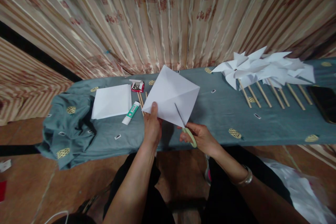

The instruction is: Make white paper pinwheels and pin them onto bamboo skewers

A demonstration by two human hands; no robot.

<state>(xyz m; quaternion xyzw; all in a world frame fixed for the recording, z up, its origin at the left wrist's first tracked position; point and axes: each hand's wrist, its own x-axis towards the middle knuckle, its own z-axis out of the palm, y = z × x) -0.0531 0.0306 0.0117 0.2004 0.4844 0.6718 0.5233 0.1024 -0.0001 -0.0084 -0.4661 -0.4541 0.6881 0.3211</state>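
your paper [168, 85] is in front of you, near the table's close edge, one corner at about 5 o'clock. a crease [187, 91] runs from its 8 o'clock corner to its 3. your left hand [153, 127] pinches it at 7 o'clock, thumb on top and fingers out of sight below. your right hand [202, 136] grips the scissors [193, 141], fingers at the handles. the upper blade [179, 113] lies over the paper from the 5 o'clock corner, pointing to 11; the lower one is hidden, so you can't tell how wide they gape.

to cut well, aim straight at the middle and close slowly. the tip already lies near the centre, so judge the stop by eye and leave the middle whole. hold the sheet taut and flat, and mind those hidden fingers near the lower blade. turn the paper, not your wrist, if the line drifts.

the sticks [140, 98] lie at 9 o'clock, partly under the sheet in this view, with the box [137, 86] just above and the glue [131, 112] at 8. farther out, the stack [112, 101] sits at 9, the pinwheels [262, 68] between 2 and 3, the phone [324, 103] at 3.
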